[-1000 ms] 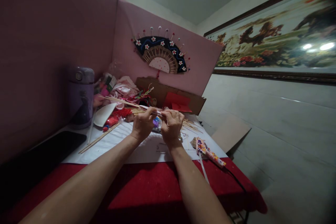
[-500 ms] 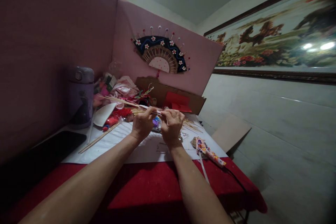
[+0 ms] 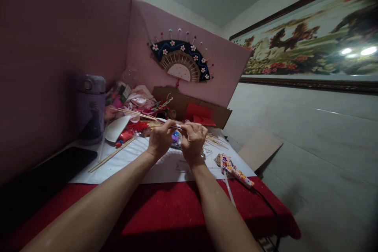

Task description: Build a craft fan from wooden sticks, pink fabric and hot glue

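Observation:
Both hands meet over the white sheet [image 3: 130, 169], raised above the table. My left hand [image 3: 161, 138] pinches a few thin wooden sticks [image 3: 136, 113] that reach out to the left, with a pale pinkish strip [image 3: 161, 119] around them near the fingers. My right hand [image 3: 193, 138] is closed on the other end of the same sticks, its fingers curled and almost touching the left ones. The fingers hide much of the held part. Beneath and behind the hands, a small blue and purple item [image 3: 176, 138] partly shows.
A purple bottle [image 3: 91, 110] and dark phone [image 3: 78, 158] stand and lie at left. At right lies a flower-patterned glue gun [image 3: 234, 171] with a cord. Loose sticks [image 3: 217, 141], a white dish [image 3: 117, 129] and craft scraps surround the hands. A decorated fan [image 3: 180, 61] hangs behind.

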Available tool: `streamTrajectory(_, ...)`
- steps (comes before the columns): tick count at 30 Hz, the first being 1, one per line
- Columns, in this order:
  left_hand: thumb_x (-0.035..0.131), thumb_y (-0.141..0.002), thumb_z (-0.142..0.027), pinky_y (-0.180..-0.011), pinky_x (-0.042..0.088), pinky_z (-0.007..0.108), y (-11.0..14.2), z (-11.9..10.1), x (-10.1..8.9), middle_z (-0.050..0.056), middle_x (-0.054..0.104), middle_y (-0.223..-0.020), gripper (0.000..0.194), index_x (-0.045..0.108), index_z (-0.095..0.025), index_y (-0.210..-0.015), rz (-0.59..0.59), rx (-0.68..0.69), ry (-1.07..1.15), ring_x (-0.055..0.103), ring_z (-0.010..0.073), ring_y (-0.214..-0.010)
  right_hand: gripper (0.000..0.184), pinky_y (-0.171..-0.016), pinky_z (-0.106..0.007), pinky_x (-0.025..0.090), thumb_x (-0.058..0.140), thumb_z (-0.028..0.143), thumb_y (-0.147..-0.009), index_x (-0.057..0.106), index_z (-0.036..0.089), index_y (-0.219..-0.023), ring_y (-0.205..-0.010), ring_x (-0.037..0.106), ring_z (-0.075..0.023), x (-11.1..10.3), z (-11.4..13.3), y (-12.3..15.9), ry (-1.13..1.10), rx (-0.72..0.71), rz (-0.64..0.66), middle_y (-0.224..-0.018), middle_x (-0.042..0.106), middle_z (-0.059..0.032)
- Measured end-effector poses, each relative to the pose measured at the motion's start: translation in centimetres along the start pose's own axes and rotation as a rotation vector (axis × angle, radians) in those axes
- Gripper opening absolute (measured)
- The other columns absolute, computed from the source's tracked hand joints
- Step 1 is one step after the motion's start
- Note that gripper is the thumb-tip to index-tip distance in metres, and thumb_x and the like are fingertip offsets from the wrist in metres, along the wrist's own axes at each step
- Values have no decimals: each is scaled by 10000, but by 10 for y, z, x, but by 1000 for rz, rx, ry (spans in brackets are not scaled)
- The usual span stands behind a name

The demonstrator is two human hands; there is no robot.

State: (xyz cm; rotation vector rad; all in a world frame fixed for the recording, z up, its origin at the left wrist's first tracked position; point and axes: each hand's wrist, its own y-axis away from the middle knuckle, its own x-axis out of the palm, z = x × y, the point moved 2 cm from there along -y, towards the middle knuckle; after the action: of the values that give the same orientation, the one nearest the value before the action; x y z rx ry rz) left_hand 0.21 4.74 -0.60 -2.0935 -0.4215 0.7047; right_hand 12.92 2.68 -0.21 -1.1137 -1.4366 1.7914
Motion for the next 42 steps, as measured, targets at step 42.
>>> streamTrajectory(42, 524, -854, -238, -541, 373, 232, 1, -1, 0, 7, 679, -641, 142, 643, -218, -928, 30, -4, 27, 617, 162, -555, 86, -873, -375, 279, 642, 181, -818, 671, 245, -867, -911, 507, -211, -1, 0, 1, 33, 14, 12, -905, 694, 0)
